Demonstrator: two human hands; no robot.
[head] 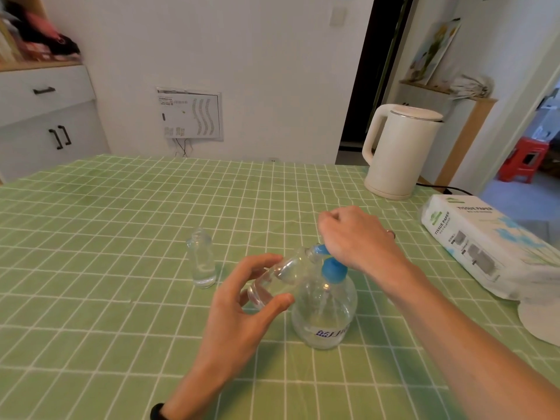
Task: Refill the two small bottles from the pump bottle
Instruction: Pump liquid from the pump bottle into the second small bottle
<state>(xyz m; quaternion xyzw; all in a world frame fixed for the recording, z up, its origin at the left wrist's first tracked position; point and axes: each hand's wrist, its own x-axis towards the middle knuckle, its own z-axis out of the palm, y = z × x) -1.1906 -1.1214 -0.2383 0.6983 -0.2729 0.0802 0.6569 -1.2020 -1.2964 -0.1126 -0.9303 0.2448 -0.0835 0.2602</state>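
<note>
A clear pump bottle (324,310) with a blue pump head (332,269) stands on the green checked tablecloth. My right hand (354,237) rests on top of the pump head, fingers curled over it. My left hand (242,301) holds a small clear bottle (280,275) tilted, its mouth up against the blue spout. A second small clear bottle (202,262) stands upright and uncapped to the left, apart from both hands, with a little clear liquid at its bottom.
A white electric kettle (400,150) stands at the back right with its black cord. A pack of tissue paper (485,247) lies along the right edge, a white round thing (539,322) in front of it. The table (121,222) reaches far left.
</note>
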